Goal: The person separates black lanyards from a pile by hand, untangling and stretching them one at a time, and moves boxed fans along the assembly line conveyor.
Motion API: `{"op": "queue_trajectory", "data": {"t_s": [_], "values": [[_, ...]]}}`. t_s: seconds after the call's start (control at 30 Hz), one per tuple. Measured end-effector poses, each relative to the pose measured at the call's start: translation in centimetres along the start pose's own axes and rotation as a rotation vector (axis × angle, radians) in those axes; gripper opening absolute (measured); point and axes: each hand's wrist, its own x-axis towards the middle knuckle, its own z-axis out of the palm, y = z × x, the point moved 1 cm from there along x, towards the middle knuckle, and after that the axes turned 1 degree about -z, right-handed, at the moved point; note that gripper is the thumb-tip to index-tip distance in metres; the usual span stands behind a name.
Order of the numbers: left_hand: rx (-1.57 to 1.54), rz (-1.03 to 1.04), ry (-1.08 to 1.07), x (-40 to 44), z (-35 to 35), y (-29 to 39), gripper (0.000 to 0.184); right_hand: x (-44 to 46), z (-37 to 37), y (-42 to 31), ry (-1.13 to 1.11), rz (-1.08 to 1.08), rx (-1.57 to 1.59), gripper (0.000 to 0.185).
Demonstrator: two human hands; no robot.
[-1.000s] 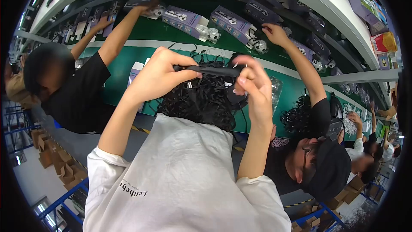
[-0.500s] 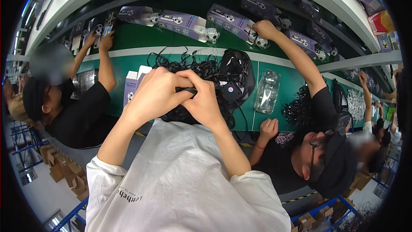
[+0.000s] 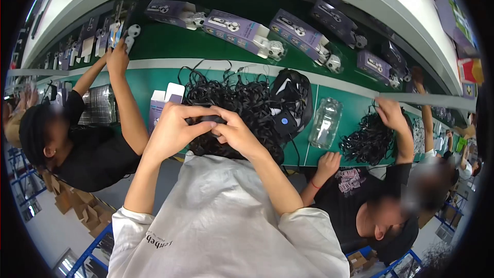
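My left hand (image 3: 176, 129) is closed on one end of a small black cord bundle (image 3: 201, 120), thumb and fingers pinching it. From the other side, my right hand (image 3: 234, 133) grips the same bundle with bent fingers. Much of it is hidden by my fingers, so its exact kind is unclear. Both hands are in front of my chest, over a large heap of curly black cords (image 3: 231, 95). Beside my left hand stands an open purple box (image 3: 157, 107) with white flaps. To the right of the heap lies a black mesh bag (image 3: 292, 95).
A clear plastic blister tray (image 3: 325, 123) lies right of the bag. Purple boxes (image 3: 236, 30) with football-shaped items line the dark green belt (image 3: 170, 38) beyond the white rail. Co-workers sit on both sides; another black cord heap (image 3: 365, 139) is at right.
The boxes on the belt have shifted right. The right co-worker's hand has left the boxes and come back over the cord heap there. My hands still hold the bundle, turned somewhat.
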Motion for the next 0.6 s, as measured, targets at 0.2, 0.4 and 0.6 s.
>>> {"op": "queue_trajectory", "data": {"t_s": [0.2,0.4,0.6], "values": [[-0.146,-0.101,0.278,-1.3,-5.7,-7.3,0.022,14.0,-4.4,-3.2,0.311,-0.348,-0.847,0.029],[-0.253,-0.346,0.262,-4.2,-4.6,-13.1,0.012,33.3,-5.6,-7.5,0.513,-0.596,-1.545,0.027],[-0.295,-0.470,0.201,-5.7,-3.0,-14.3,0.012,37.2,-8.8,-5.1,0.603,-0.514,-1.806,0.025]]}}
